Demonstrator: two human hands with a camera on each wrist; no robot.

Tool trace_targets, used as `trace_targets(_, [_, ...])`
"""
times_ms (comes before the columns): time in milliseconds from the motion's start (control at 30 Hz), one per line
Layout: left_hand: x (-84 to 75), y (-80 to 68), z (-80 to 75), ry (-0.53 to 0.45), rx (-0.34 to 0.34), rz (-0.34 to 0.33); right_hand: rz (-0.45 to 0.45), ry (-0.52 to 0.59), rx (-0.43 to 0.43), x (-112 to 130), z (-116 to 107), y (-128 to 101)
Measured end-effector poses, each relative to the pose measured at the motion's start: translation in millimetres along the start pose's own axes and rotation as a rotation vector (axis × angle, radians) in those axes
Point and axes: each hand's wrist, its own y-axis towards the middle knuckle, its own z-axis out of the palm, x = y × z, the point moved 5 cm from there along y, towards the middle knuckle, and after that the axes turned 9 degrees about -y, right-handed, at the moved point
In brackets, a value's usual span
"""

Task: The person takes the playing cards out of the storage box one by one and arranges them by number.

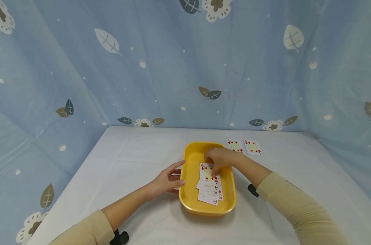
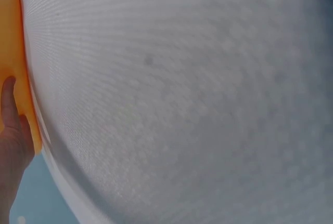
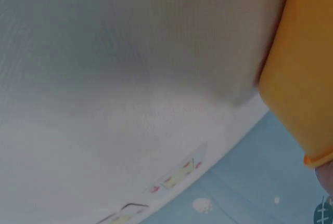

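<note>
A yellow plastic basin [image 1: 189, 190] stands on the table with several overlapping playing cards [image 1: 208, 197] face up inside, red fours and fives among them. The left hand [image 1: 168, 178] rests against the basin's left outer wall, fingers and thumb spread along it. In the left wrist view the left hand [image 2: 13, 135] touches the orange-looking wall of the basin [image 2: 10, 31]. Reaching over the basin's right rim, the right hand [image 1: 220, 158] pinches the topmost playing card [image 1: 207, 173], a red four, with curled fingers. Its fingertips are partly hidden.
Behind and right of the basin lie two face-up playing cards, the nearer-to-basin card [image 1: 235, 145] and another red four [image 1: 252, 147]. A white cloth [image 1: 136, 153] covers the table. Blue patterned curtain [image 1: 173, 68] encloses the back and sides.
</note>
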Motion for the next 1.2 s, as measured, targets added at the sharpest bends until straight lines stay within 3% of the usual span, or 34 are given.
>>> trace_targets(200, [1.0, 2.4, -0.3, 0.002, -0.020, -0.013, 0.034, -0.027, -0.007, -2, 2, 2])
trace_targets(400, [0.0, 2.2, 0.0, 0.000, -0.008, -0.011, 0.038, 0.050, -0.030, 1, 0, 4])
trace_targets(600, [0.4, 1.7, 0.6, -0.003, -0.006, -0.011, 0.002, 0.223, -0.096, 1, -4, 3])
trace_targets(967, [1.2, 2.9, 0.0, -0.001, -0.011, -0.016, -0.109, 0.645, -0.245, -11, -11, 1])
trace_targets(1200, [1.1, 3.6, 0.3, -0.007, -0.008, -0.017, -0.144, 0.734, -0.318, -15, -12, 0])
